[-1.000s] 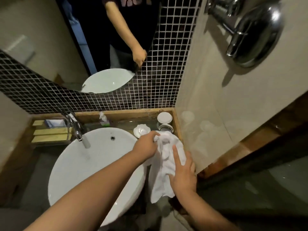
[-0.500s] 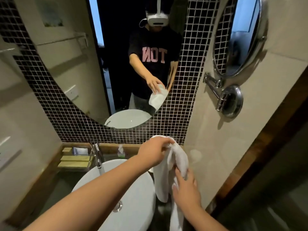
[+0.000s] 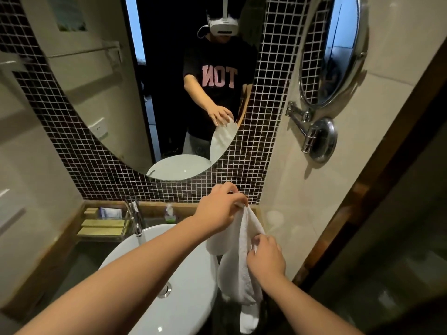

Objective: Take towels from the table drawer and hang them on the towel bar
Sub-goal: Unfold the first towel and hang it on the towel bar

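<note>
A white towel (image 3: 238, 269) hangs in the air to the right of the washbasin, bunched at the top and trailing down past the basin's rim. My left hand (image 3: 221, 209) pinches its upper end between curled fingers. Lower down, my right hand (image 3: 266, 256) grips a fold of its middle. A towel bar (image 3: 79, 52) shows only as a reflection in the oval mirror, upper left. No drawer is in view.
A white round basin (image 3: 174, 286) with a chrome tap (image 3: 135, 218) sits below my arms. A wooden ledge holds a tissue pack (image 3: 170, 213) and a tray of small boxes (image 3: 101, 223). A chrome swing-arm mirror (image 3: 326, 52) juts from the right wall.
My view has tilted up from the counter to the mirror. Both hands have lifted the towel off the counter; the right hand went from flat against it to gripping a fold.
</note>
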Demonstrator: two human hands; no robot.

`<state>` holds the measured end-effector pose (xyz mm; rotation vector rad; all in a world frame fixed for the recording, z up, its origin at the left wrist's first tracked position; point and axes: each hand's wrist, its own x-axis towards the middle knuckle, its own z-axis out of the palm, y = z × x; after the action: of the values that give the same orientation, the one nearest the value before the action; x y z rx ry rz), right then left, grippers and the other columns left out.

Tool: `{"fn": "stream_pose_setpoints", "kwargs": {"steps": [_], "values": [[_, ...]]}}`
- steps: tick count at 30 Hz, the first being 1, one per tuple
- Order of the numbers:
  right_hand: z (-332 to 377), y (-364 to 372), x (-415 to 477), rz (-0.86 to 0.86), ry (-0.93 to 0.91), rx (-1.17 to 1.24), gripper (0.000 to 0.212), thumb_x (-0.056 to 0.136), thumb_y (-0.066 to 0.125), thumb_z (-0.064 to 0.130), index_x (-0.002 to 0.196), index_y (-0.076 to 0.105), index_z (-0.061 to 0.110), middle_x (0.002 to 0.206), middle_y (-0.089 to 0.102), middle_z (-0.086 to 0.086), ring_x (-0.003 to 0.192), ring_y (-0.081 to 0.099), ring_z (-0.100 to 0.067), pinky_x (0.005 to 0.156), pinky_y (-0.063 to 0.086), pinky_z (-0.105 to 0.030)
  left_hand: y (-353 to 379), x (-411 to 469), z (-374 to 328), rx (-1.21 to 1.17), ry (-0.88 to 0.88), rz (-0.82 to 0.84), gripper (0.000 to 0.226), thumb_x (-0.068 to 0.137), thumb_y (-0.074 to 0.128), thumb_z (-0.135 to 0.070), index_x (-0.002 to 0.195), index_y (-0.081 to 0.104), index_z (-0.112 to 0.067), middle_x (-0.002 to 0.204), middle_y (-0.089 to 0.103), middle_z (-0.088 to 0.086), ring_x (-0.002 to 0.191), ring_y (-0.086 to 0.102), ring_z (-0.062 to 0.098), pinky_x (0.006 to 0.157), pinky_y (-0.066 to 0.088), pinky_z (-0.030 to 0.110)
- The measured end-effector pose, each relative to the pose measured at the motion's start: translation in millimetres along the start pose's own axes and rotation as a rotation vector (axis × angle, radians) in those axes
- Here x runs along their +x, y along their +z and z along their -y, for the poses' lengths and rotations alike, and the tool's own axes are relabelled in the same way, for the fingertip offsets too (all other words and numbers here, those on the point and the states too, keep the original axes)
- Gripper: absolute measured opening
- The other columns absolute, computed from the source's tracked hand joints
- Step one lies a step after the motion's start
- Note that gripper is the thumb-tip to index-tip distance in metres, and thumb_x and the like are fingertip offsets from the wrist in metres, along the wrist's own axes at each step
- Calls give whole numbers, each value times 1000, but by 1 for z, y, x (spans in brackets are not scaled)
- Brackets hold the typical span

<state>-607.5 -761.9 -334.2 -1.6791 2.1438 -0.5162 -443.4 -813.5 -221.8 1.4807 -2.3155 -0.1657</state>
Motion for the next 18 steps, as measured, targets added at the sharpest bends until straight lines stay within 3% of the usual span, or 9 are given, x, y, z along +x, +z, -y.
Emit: {"fn": "stream_pose_setpoints", "kwargs": {"steps": [3,5,7,10,13,15,18], "values": [[3,2,-1,-22,-12,115,40,96,54,26,136,53,33,136,48,5,120,54,-19,99,53,-40,1,3,2,25,0,22,27,98,57,-21,117,62,-39,129,49,-7,122,43,20,73,48,34],[10,-3,-1,-59,-71,269,32,101,43,34,130,56,36,130,51,6,115,55,-16,98,51,-38,1,7,2,38,-18,42,27,99,53,-22,120,59,-38,127,52,-6,117,49,22,84,50,40],[18,-9,-3,-102,-156,373,36,102,31,48,118,60,35,120,54,8,109,55,-12,93,47,-33,0,11,1,13,-54,38,29,99,50,-22,121,58,-39,122,57,-8,114,55,20,98,43,46],[25,-18,0,-110,-229,268,50,92,32,64,122,58,33,117,52,11,107,52,-10,92,49,-34,-1,15,-2,-53,-88,32,28,99,49,-23,121,59,-37,118,61,-11,111,59,15,106,34,49],[29,-32,6,-220,-272,206,28,101,42,49,113,60,31,105,54,12,101,52,-11,89,50,-34,-4,17,-5,-136,-69,43,22,102,51,-28,121,59,-35,121,64,-9,109,61,16,93,51,44],[34,-45,9,-293,-298,239,20,104,42,41,101,59,30,94,56,12,92,53,-13,81,48,-34,-8,19,-5,-229,-68,20,19,102,52,-32,119,60,-33,118,65,-7,107,61,16,90,54,44],[47,-68,13,-370,-279,306,18,105,42,38,99,56,29,87,60,10,83,58,-16,73,50,-39,-15,19,-8,-383,-100,-37,21,101,49,-39,117,60,-33,111,69,-8,102,63,14,92,53,46]]}}
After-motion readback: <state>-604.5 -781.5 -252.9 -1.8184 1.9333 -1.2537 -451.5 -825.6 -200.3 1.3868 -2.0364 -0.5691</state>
